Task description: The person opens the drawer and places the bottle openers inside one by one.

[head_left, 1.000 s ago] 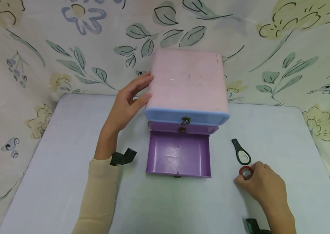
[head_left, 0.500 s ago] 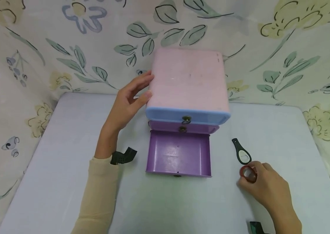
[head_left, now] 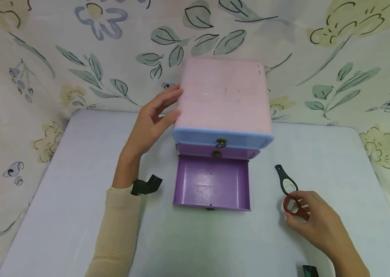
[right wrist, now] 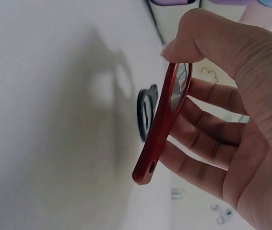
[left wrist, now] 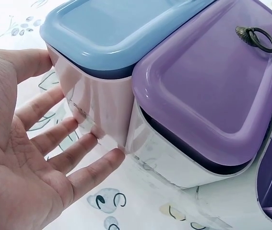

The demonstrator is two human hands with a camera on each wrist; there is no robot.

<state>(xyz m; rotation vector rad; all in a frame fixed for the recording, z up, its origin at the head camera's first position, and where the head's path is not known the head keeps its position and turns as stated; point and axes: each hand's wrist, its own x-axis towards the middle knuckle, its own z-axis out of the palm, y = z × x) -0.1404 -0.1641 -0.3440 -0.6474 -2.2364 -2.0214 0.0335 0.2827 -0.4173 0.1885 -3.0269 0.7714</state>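
Note:
My right hand [head_left: 323, 227] pinches a small red magnifying glass [right wrist: 154, 139] between thumb and fingers, raised off the white table. Its lens rim is at the fingertips and its handle slants down in the right wrist view. Just beyond it, a black magnifying glass [head_left: 280, 173] lies flat on the table. My left hand [head_left: 146, 127] rests on the left side of a small drawer cabinet [head_left: 224, 96] with a pink top. In the left wrist view, its fingers [left wrist: 92, 170] are extended along the cabinet's pink side wall.
The cabinet's lowest purple drawer [head_left: 212, 184] is pulled out toward me. Above it sit a purple drawer front [left wrist: 212, 91] and a blue one [head_left: 198, 136], each with a ring pull. Flower-patterned cloth [head_left: 112, 57] hangs behind the white table [head_left: 77, 161].
My right hand has lifted the red magnifying glass off the table, tilting it so its handle shows, and shifted slightly right. My left hand stays against the cabinet.

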